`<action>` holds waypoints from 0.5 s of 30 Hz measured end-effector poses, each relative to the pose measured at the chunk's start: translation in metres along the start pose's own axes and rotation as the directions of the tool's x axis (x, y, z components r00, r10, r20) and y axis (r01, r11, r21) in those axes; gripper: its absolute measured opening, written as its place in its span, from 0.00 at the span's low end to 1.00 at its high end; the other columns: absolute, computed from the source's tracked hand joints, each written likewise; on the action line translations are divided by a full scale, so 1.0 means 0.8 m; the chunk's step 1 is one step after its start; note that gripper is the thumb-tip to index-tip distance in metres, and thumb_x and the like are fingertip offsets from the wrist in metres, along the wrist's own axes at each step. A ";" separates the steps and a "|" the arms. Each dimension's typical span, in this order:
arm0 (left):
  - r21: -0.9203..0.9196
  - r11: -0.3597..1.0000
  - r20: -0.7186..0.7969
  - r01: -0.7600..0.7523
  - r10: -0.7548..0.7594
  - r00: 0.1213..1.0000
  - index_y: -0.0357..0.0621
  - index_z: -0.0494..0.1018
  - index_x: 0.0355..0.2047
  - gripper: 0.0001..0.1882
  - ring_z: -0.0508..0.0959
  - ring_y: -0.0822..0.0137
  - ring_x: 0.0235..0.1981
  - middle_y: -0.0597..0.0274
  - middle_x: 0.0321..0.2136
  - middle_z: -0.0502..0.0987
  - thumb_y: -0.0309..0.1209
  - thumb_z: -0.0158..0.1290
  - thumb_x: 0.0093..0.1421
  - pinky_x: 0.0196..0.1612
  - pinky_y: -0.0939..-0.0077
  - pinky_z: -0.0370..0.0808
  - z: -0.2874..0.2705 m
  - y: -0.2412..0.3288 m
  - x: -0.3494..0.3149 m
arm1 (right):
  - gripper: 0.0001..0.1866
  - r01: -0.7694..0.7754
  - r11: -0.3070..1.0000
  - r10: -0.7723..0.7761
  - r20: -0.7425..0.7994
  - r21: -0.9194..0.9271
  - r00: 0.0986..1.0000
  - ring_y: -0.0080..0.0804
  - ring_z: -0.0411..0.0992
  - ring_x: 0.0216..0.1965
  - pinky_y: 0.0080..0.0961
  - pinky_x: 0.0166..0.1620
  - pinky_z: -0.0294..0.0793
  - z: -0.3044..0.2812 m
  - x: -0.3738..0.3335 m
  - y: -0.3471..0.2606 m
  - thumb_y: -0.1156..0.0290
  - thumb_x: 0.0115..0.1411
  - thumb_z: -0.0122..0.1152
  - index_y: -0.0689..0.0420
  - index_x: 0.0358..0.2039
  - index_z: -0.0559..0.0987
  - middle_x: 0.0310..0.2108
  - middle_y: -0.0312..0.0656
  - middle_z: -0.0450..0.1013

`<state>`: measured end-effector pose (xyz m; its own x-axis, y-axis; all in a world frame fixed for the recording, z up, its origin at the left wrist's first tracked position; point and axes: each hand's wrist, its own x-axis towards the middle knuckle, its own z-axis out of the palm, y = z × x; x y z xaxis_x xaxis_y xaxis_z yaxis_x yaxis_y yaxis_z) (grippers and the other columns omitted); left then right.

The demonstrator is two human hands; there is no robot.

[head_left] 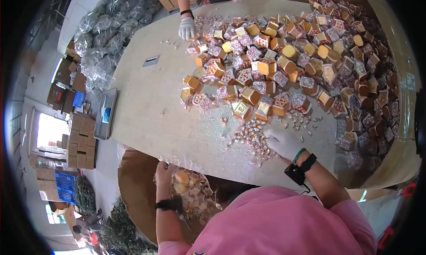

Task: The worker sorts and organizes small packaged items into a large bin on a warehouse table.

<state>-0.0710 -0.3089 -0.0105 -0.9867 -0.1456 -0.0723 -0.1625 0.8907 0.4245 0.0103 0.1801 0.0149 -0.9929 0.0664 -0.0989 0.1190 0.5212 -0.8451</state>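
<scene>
My right hand [282,142], in a white glove, rests on a heap of small wrapped candies [248,138] lying on the pale wooden table [151,117]; its fingers curl over them. My left hand [164,172] is bare. It grips the rim of a clear plastic bag [193,193] held just below the table's near edge, with wrapped candies inside. Beyond the candies lies a wide pile of small gold and patterned gift boxes [284,64].
Another person's white-gloved hand [187,27] works at the far edge of the table. A grey tray [105,114] sits at the table's left end. Clear plastic bags [102,33] are heaped on the left, with cardboard boxes [80,144] stacked below them.
</scene>
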 end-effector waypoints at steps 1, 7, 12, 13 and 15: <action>-0.070 0.997 0.100 0.024 -0.017 0.995 0.32 0.73 0.45 0.29 0.76 0.46 0.44 0.43 0.39 0.77 0.46 0.57 0.52 0.48 0.61 0.72 0.008 0.033 0.019 | 0.12 0.061 0.996 -0.065 -0.058 -0.067 0.996 0.50 0.73 0.36 0.40 0.40 0.72 -0.004 -0.002 0.011 0.65 0.53 0.56 0.55 0.37 0.76 0.32 0.50 0.74; -0.229 0.970 0.301 -0.084 0.153 0.941 0.35 0.74 0.44 0.27 0.77 0.62 0.32 0.56 0.34 0.78 0.46 0.57 0.53 0.35 0.66 0.74 0.121 0.118 0.161 | 0.16 0.184 0.923 -0.269 -0.224 -0.338 0.937 0.50 0.67 0.47 0.41 0.49 0.67 -0.031 -0.022 -0.001 0.64 0.49 0.60 0.58 0.37 0.76 0.39 0.49 0.71; -0.452 0.748 0.396 0.486 -0.320 0.861 0.40 0.74 0.45 0.31 0.76 0.62 0.38 0.54 0.36 0.75 0.56 0.49 0.56 0.35 0.58 0.72 0.121 0.273 0.195 | 0.11 -0.151 0.936 0.074 -0.243 -0.319 0.967 0.48 0.67 0.43 0.42 0.44 0.68 -0.043 -0.050 0.009 0.64 0.50 0.60 0.58 0.30 0.76 0.35 0.47 0.71; -0.514 0.654 0.391 0.556 -0.399 0.830 0.39 0.73 0.45 0.32 0.75 0.63 0.38 0.54 0.37 0.74 0.58 0.48 0.57 0.35 0.57 0.71 0.123 0.289 0.202 | 0.10 -0.174 0.924 0.100 -0.224 -0.340 0.969 0.49 0.68 0.43 0.42 0.44 0.68 -0.046 -0.054 0.009 0.65 0.50 0.59 0.58 0.29 0.76 0.35 0.47 0.71; -0.583 0.620 0.385 0.525 -0.359 0.850 0.38 0.73 0.45 0.35 0.73 0.65 0.39 0.55 0.37 0.73 0.60 0.50 0.54 0.38 0.60 0.71 0.132 0.305 0.218 | 0.10 -0.217 0.897 0.154 -0.189 -0.384 0.970 0.49 0.68 0.42 0.42 0.43 0.69 -0.048 -0.065 0.011 0.65 0.51 0.58 0.58 0.28 0.76 0.33 0.47 0.72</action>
<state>-0.2826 -0.0712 -0.0150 -0.7798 -0.2778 -0.5611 -0.6206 0.2245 0.7513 0.0632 0.2142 0.0329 -0.9439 0.3049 -0.1265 0.3238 0.7803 -0.5351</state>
